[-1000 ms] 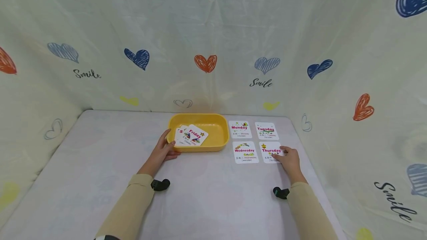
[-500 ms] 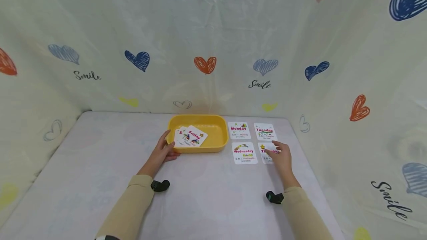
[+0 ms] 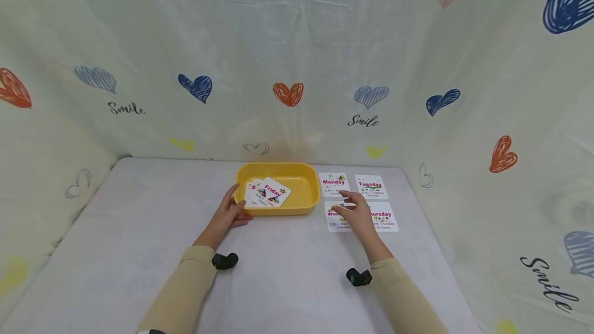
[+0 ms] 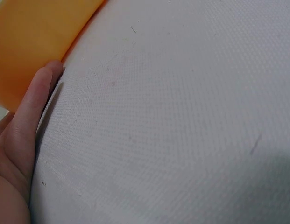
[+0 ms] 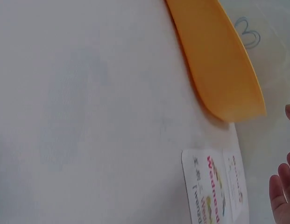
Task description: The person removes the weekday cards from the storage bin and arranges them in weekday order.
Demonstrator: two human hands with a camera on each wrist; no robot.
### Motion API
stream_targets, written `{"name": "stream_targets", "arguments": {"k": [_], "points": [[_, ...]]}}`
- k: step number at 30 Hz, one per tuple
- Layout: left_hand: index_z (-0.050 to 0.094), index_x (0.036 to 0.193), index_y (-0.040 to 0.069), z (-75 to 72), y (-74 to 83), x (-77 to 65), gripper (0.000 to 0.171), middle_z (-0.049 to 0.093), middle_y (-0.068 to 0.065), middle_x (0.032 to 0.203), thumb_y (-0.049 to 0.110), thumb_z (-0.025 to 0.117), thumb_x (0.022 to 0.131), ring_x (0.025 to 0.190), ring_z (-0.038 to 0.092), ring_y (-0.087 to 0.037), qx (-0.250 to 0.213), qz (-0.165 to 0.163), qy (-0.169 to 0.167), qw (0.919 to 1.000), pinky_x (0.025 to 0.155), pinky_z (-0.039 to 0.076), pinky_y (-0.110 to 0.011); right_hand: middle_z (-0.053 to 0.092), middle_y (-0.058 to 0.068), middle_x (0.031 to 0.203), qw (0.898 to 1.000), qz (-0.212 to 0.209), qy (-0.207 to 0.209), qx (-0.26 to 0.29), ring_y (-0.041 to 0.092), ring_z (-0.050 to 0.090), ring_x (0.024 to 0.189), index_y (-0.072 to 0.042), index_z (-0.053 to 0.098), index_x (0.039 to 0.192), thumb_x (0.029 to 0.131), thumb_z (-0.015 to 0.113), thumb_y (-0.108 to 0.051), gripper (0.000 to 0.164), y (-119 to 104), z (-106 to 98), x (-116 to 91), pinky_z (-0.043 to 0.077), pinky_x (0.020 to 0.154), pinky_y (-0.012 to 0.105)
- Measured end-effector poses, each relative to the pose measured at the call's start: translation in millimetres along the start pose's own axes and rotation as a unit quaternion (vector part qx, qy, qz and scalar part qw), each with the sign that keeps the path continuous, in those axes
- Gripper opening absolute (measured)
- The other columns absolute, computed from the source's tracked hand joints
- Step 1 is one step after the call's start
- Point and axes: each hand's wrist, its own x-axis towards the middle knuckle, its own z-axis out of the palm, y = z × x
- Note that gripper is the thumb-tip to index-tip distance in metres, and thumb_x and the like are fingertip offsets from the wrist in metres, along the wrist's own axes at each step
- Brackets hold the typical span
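Observation:
A yellow tray [image 3: 303, 189] stands mid-table with a Friday card [image 3: 273, 191] on top of other cards inside. My left hand [image 3: 228, 213] grips the tray's front left rim, thumb inside; the left wrist view shows a finger [image 4: 35, 100] against the tray wall [image 4: 28, 37]. Right of the tray lie the Monday card [image 3: 332, 181], Tuesday card [image 3: 370, 185], Wednesday card [image 3: 335, 218] and Thursday card [image 3: 385, 216]. My right hand [image 3: 355, 210] hovers over the Wednesday card with fingers relaxed, holding nothing. The right wrist view shows the Wednesday card [image 5: 208, 189] and tray [image 5: 215, 60].
The white table [image 3: 139, 231] is walled on three sides by a cream cloth printed with hearts [image 3: 287, 92]. Small black wrist cameras [image 3: 225, 260] sit under each sleeve. The table's right edge runs just beyond the Thursday card.
My right hand has left the Thursday card and moved left over the Wednesday card. The left hand stays on the tray rim.

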Motion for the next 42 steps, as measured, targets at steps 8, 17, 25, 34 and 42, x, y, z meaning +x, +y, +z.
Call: {"name": "stream_targets", "arguments": {"k": [8,17,25,34,42], "points": [[0.015,0.153,0.046,-0.8,-0.6,-0.4,0.066,0.019,-0.008,0.159,0.034,0.053,0.1,0.089,0.07,-0.027,0.001,0.001,0.0,1.0,0.077,0.058,-0.033,0.057,0.009,0.123,0.999,-0.02,-0.019,0.032,0.028,0.054,0.109,-0.004,0.061,0.127,0.08,0.079,-0.007,0.05,-25,31,1,0.049,0.095,0.041],[0.016,0.153,0.046,-1.1,-2.4,0.8,0.065,0.019,-0.008,0.159,0.034,0.053,0.101,0.089,0.07,-0.027,-0.004,0.007,-0.006,0.9999,0.076,0.058,-0.034,0.059,0.011,0.121,0.995,-0.041,-0.038,0.078,0.03,0.055,0.106,0.002,0.062,0.123,0.079,0.079,-0.002,0.047,-50,67,4,0.049,0.093,0.04],[0.016,0.153,0.047,-1.8,-1.5,-0.1,0.065,0.02,-0.008,0.158,0.035,0.053,0.101,0.091,0.07,-0.027,-0.005,0.009,-0.011,0.9999,0.078,0.058,-0.034,0.061,0.011,0.12,0.993,-0.032,-0.054,0.099,0.026,0.055,0.105,0.0,0.062,0.123,0.081,0.078,-0.005,0.046,-57,96,10,0.05,0.093,0.037],[0.016,0.152,0.048,-2.9,-0.7,-0.3,0.066,0.02,-0.008,0.158,0.035,0.054,0.1,0.091,0.069,-0.027,-0.009,0.007,-0.011,0.9999,0.078,0.058,-0.033,0.057,0.013,0.127,0.993,-0.007,-0.108,0.042,0.03,0.054,0.111,-0.005,0.062,0.128,0.083,0.077,-0.008,0.048,-65,108,25,0.052,0.09,0.036],[0.014,0.153,0.046,-2.2,-1.5,0.5,0.067,0.025,-0.013,0.155,0.036,0.054,0.1,0.091,0.069,-0.027,-0.006,0.007,-0.012,0.9999,0.078,0.058,-0.034,0.055,0.013,0.131,0.979,0.02,-0.203,-0.028,0.028,0.051,0.111,-0.007,0.059,0.132,0.084,0.076,-0.008,0.051,-69,108,42,0.05,0.093,0.036]]}}
